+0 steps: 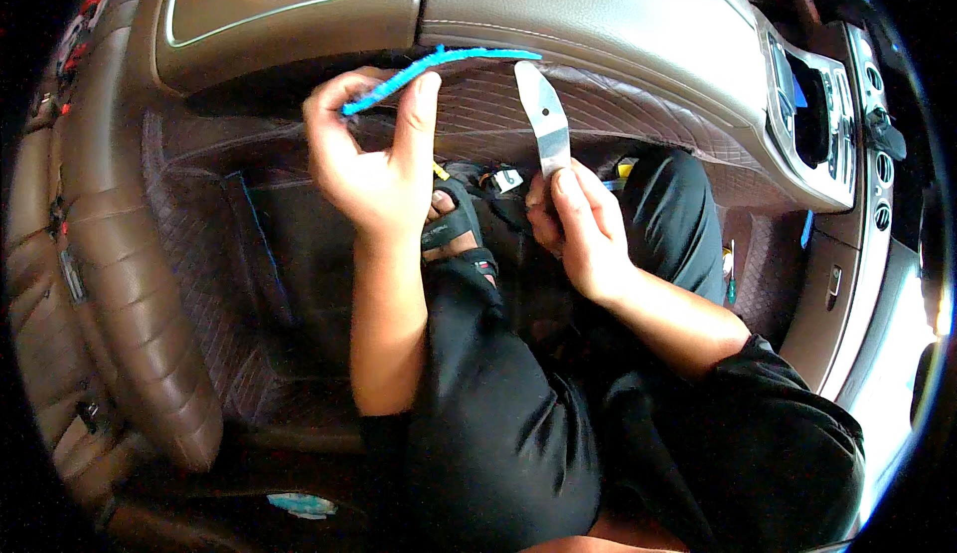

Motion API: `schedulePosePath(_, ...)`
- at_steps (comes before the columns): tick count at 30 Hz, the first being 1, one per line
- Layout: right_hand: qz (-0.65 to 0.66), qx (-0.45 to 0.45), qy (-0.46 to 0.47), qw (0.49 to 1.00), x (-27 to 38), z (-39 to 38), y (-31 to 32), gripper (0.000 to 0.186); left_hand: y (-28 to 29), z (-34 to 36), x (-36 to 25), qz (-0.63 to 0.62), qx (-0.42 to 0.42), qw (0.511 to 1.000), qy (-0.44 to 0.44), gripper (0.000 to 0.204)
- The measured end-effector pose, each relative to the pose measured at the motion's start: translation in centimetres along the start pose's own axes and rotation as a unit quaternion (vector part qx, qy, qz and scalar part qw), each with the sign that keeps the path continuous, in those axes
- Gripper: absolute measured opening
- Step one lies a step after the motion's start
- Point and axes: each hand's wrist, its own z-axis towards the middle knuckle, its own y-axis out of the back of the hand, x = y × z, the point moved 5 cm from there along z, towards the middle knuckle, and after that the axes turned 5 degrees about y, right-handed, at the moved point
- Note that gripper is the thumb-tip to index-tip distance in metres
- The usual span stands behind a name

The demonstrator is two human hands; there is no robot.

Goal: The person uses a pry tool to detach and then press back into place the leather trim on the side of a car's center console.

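Since the left hand pinches the blue strip near one end, its loose tip might catch the flat tool the right hand grips.

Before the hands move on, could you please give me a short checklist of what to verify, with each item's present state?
1. Blue strip held in the left hand: ok, pinched between thumb and fingers.
2. Flat tool held in the right hand: ok, its holed blade pointing up.
3. Hands apart from each other: ok, with a gap between them.
4. Tool's tip touching the strip's free end: cannot tell, they nearly meet in this view.
5. Area beside the sandal free of objects: not ok, a small white item shows there.
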Motion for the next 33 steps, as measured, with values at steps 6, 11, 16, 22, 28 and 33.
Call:
schedulePosePath(6,0.02,-0.027,-0.006,0.999,0.0,0.1,0.3,0.033,-0.4,0.4,0.2,-0.005,0.0,0.998,0.066,0.044)
schedulePosePath(11,0.021,-0.027,-0.012,0.999,-0.2,0.2,0.6,0.034,-0.8,0.6,-0.2,-0.03,0.008,0.995,0.098,0.043)
schedulePosePath(16,-0.011,-0.034,0.006,0.999,0.0,0.2,0.3,0.033,-1.1,0.7,-0.2,-0.044,0.006,0.993,0.106,0.043)
schedulePosePath(22,0.025,-0.04,-0.012,0.999,-0.7,0.0,0.1,0.034,-0.9,0.7,-0.1,-0.038,0.01,0.993,0.11,0.043)
schedulePosePath(28,0.05,-0.03,-0.018,0.998,-0.5,0.2,0.4,0.033,-0.9,0.8,0.0,-0.034,0.009,0.994,0.107,0.045)
schedulePosePath(33,0.007,-0.034,0.0,0.999,-0.7,-0.2,0.1,0.033,-0.2,-0.2,-2.1,0.135,-0.042,0.985,-0.099,0.058)
